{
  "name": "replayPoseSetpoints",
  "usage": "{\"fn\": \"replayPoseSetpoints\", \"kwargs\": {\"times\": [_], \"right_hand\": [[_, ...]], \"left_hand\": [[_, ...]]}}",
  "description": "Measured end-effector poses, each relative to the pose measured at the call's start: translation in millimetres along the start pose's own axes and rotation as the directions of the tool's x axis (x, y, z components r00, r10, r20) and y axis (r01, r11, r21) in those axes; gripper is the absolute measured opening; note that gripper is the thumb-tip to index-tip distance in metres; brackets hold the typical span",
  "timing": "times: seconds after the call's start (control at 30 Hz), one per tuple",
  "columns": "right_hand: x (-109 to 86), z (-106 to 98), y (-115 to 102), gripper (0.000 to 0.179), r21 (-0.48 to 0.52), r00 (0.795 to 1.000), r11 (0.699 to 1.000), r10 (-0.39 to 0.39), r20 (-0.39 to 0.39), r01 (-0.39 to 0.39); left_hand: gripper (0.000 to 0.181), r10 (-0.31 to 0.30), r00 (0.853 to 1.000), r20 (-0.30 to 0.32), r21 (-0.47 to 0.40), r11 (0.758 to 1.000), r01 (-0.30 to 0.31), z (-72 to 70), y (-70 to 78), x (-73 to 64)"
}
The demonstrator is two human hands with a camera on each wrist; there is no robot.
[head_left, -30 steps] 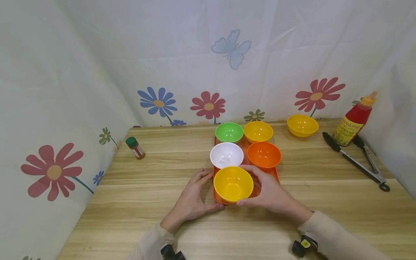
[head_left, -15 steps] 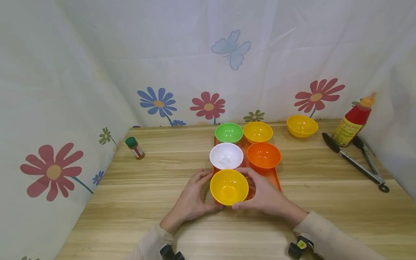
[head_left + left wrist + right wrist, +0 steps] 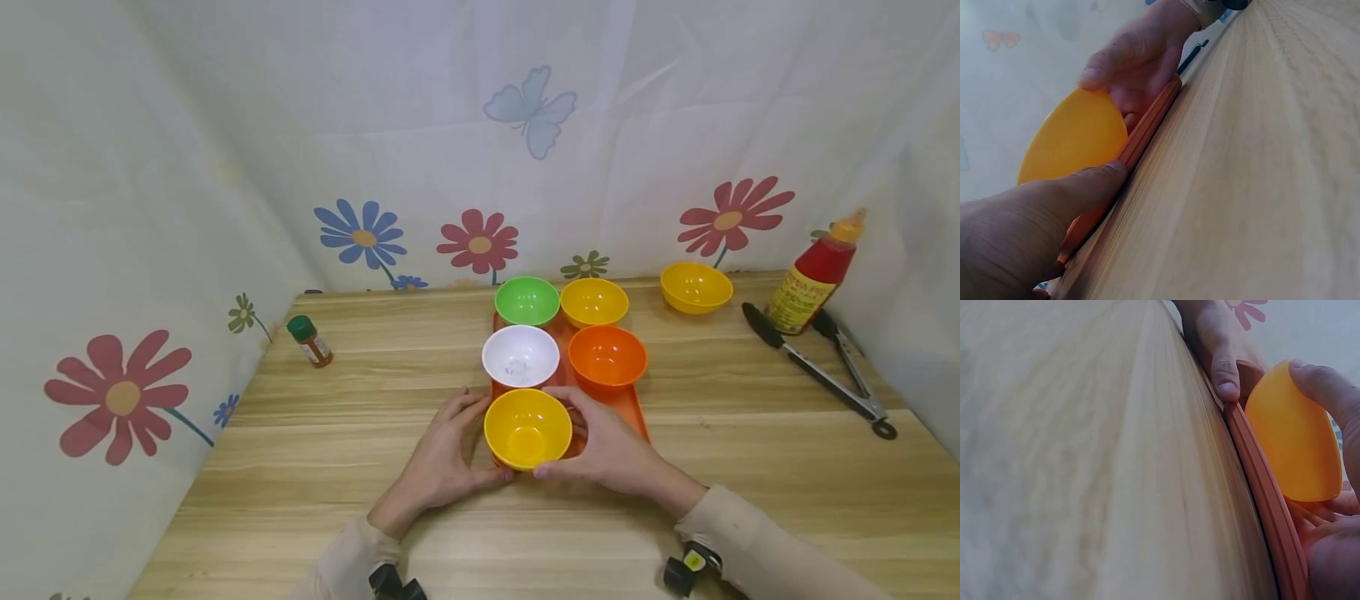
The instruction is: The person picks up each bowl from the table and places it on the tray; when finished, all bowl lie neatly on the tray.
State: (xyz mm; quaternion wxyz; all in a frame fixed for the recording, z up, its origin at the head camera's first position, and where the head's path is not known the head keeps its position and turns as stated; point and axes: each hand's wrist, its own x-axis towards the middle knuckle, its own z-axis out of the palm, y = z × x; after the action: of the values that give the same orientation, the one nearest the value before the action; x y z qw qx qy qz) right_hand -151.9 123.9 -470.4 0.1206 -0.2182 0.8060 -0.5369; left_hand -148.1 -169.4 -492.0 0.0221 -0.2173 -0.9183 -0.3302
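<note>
My right hand [image 3: 611,442] holds a yellow bowl [image 3: 527,429] over the near left part of an orange tray [image 3: 626,408]. Its thumb is at the bowl's near rim and its fingers reach round the right side. In the right wrist view the yellow bowl [image 3: 1294,437] stands upright by the tray's raised edge [image 3: 1266,494]. At the tray's near left corner, my left hand [image 3: 446,458] grips the edge with its thumb in front and its fingers along the left side. Behind the held bowl, a white bowl [image 3: 521,356] and an orange bowl [image 3: 607,357] sit on the tray.
Further back on the tray are a green bowl [image 3: 527,301] and another yellow bowl [image 3: 594,302]. A separate yellow bowl [image 3: 696,288] stands to the right, near tongs [image 3: 825,379] and a red sauce bottle [image 3: 813,279]. A green-capped spice jar [image 3: 310,341] is at the left.
Between one second and half a second ago my right hand shifted the yellow bowl slightly left and nearer to me. Since then it has held nearly still. The left hand stays at the tray's corner.
</note>
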Motion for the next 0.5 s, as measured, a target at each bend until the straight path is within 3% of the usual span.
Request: {"fn": "replayPoseSetpoints", "kwargs": {"times": [0.5], "right_hand": [[0.5, -1.8, -2.2, 0.111, -0.036, 1.000, 0.999, 0.019, 0.012, -0.018]], "left_hand": [[0.112, -0.015, 1.000, 0.011, 0.010, 1.000, 0.015, -1.0, 2.0, -0.1]]}}
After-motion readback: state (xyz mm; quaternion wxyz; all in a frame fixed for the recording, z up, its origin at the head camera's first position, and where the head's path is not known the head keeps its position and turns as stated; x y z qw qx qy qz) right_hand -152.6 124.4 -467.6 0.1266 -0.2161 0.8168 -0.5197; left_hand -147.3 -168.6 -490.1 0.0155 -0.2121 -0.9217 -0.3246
